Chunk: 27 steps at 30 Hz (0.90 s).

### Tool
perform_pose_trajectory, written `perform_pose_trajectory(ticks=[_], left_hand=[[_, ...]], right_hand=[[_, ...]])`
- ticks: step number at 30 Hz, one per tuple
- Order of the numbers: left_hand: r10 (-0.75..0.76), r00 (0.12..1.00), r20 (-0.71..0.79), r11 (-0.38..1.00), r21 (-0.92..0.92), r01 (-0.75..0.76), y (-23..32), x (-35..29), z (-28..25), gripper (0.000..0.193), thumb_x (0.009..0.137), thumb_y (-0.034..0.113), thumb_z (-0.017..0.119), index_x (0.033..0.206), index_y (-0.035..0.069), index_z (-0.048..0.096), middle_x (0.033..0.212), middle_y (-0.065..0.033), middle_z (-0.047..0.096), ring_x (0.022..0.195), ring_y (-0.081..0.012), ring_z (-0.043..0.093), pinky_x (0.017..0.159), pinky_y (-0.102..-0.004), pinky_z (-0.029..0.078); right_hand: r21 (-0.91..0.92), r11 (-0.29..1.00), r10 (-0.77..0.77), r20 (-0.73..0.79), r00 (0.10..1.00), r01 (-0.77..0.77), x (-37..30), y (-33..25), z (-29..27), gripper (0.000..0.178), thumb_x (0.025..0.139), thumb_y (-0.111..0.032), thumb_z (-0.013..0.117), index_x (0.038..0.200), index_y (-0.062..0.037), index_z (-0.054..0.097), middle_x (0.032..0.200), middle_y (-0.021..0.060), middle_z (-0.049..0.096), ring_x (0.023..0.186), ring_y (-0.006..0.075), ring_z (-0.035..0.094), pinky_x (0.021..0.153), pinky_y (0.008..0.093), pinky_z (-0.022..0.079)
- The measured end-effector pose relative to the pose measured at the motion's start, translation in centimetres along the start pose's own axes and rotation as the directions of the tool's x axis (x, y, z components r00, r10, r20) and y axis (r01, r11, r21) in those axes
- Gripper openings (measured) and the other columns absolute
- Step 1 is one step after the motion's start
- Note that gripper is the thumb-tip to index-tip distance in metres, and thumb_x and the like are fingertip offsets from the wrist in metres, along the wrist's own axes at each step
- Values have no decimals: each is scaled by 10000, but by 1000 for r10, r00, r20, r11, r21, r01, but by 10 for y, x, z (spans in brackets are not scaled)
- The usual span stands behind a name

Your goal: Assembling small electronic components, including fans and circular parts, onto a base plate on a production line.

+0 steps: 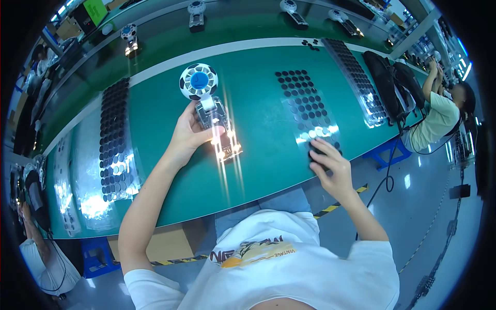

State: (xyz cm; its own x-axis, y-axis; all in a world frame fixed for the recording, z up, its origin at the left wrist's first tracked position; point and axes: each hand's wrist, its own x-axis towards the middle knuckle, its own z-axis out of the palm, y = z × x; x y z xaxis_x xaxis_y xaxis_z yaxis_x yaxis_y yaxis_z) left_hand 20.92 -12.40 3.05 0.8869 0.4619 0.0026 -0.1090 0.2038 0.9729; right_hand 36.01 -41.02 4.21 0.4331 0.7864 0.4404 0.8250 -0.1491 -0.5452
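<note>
My left hand (192,132) is closed around the body of a device (214,116) with a round white-and-black soccer-ball-patterned head (199,81). A blue disc (199,80) sits in the middle of that head, and the lower body glares with reflected light. Its head points away from me, just above the green table (253,155). On the right, my right hand (330,164) has its fingers bent over the near end of a clear sheet (299,132) with rows of black round pads (305,106). Thumb and fingertips close on a dark pad there, partly hidden by the hand.
More sheets of black pads lie at the left (114,139) and far right (356,80). Loose black pads (311,44) lie at the far edge. Similar devices (196,16) stand along the conveyor (165,26) beyond. A black bag (383,82) and a co-worker (439,111) are at the right.
</note>
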Motion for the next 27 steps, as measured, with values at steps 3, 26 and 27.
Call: perform_pose_trajectory(ticks=[3,26,27], left_hand=[[33,999,20,999,4,-33,1,1,-1,700,672,7,694,1268,33,328,1151,-168,538,961,-282,601,859,-358,481],[54,995,79,998,15,-56,1,3,1,718,635,-14,714,1250,55,350,1126,-145,552,944,-253,602,870,-356,469],[66,994,84,998,-9,-65,0,4,1,717,635,-15,713,1250,54,350,1127,-147,551,950,-255,599,872,-358,469]], right_hand=[[55,999,3,36,999,-5,-16,-2,-4,208,677,4,676,883,17,649,1094,106,600,1134,297,498,922,347,424],[71,984,-168,79,983,163,-16,17,-9,224,725,-95,670,737,-103,447,1022,73,651,1119,279,531,970,386,326],[90,987,-144,112,983,135,-17,16,-11,236,721,-99,673,729,-107,437,1051,82,639,1141,280,512,979,389,315]])
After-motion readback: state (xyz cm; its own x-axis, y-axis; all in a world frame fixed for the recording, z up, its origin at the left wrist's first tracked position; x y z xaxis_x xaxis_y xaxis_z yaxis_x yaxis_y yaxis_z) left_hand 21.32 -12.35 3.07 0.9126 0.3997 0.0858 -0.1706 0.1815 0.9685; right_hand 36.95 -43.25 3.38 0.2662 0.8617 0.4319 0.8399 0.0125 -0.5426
